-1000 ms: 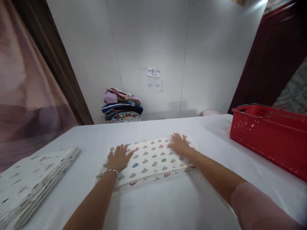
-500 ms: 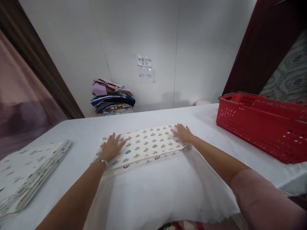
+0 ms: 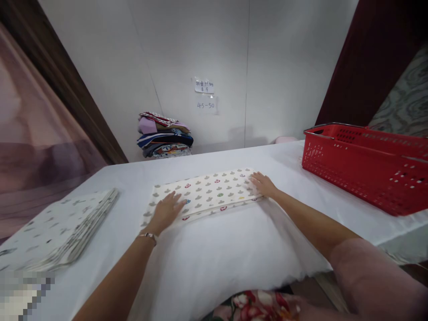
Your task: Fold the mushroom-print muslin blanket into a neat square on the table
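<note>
One white-covered table point(image 3: 290, 169) extends around the mushroom-print cloth point(image 3: 214, 187), which lies flat on it directly in front of the person. A red basket point(image 3: 354, 171) stands to the cloth's right, well apart from it, and a pile of folded fabric point(image 3: 63, 223) lies to its left, also apart. More of the cloth's far left corner now shows than half a second ago, and a small motif near its right end has come clear of the thumb; the folded strip keeps its shape, so the hands seem to be smoothing it rather than lifting it. Its long axis runs side to side across the person, the right end slightly farther off, with a long layered edge facing them. The left hand point(image 3: 166, 211) has slid inward and nearer on the cloth's left part; the right hand point(image 3: 264, 183) has shifted outward onto its right end. The left fingers point(image 3: 172, 198), blurred, are spread, reaching a blue motif point(image 3: 187, 201); the right fingers point(image 3: 257, 178) look loosely apart, neither set visibly pinching fabric.
</note>
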Action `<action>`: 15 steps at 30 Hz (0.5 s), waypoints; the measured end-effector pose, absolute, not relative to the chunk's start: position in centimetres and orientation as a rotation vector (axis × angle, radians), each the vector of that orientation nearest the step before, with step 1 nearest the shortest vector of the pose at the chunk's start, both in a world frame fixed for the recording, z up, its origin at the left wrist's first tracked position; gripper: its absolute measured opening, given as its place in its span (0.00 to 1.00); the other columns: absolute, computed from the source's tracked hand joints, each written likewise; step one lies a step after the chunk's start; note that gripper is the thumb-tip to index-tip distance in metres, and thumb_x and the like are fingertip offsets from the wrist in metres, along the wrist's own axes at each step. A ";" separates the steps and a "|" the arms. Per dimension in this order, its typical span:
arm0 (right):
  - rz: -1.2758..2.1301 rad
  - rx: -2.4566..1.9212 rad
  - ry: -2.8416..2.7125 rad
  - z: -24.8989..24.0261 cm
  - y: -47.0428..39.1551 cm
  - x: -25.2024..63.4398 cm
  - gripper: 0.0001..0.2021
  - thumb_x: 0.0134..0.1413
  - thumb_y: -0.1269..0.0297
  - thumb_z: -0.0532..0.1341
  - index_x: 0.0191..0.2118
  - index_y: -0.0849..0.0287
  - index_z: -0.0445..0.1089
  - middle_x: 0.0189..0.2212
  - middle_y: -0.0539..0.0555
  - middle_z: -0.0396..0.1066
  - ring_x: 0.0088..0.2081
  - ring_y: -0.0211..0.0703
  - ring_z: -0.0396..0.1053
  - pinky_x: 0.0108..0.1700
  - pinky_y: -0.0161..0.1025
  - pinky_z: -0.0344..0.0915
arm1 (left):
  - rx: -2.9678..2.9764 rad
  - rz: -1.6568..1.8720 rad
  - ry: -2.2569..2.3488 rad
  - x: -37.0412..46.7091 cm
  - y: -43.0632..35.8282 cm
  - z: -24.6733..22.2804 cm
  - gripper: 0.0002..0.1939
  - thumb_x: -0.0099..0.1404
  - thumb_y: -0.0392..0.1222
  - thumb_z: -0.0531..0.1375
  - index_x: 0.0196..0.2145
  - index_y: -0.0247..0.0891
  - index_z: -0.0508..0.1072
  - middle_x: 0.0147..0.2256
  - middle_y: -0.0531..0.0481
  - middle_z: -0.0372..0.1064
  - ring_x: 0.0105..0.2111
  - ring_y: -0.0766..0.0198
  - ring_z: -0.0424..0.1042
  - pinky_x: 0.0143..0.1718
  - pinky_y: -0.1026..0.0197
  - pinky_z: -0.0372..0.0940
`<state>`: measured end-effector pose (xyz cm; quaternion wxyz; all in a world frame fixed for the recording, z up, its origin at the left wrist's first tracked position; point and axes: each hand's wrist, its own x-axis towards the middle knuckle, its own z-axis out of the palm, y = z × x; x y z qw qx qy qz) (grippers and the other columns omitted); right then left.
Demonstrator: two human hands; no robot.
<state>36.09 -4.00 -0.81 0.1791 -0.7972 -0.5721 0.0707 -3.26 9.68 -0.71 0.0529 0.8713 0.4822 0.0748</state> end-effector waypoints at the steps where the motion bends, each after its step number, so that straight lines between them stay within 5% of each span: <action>1: 0.203 -2.203 -1.578 -1.0 -4.8 35.9 0.28 0.62 0.51 0.37 0.59 0.57 0.58 0.59 0.54 0.57 0.60 0.49 0.52 0.58 0.46 0.51 | 2.681 0.261 1.413 -3.2 8.7 -0.9 0.30 0.66 0.59 0.40 0.58 0.42 0.59 0.62 0.47 0.46 0.62 0.56 0.45 0.60 0.47 0.44; 6: 0.253 -1.957 -1.423 -3.0 -8.9 35.4 0.25 0.59 0.52 0.43 0.50 0.60 0.68 0.48 0.54 0.70 0.50 0.46 0.66 0.53 0.41 0.61 | 2.833 0.463 1.246 -3.0 5.5 -2.6 0.26 0.65 0.57 0.45 0.52 0.42 0.67 0.57 0.49 0.59 0.59 0.56 0.54 0.60 0.51 0.48; 15: 0.162 -1.873 -1.674 -3.8 -9.8 36.0 0.23 0.54 0.49 0.50 0.48 0.56 0.71 0.50 0.54 0.68 0.59 0.48 0.53 0.60 0.45 0.50 | 2.867 0.724 1.101 -2.7 5.4 -3.5 0.27 0.66 0.57 0.43 0.47 0.40 0.72 0.53 0.48 0.65 0.55 0.55 0.61 0.58 0.50 0.54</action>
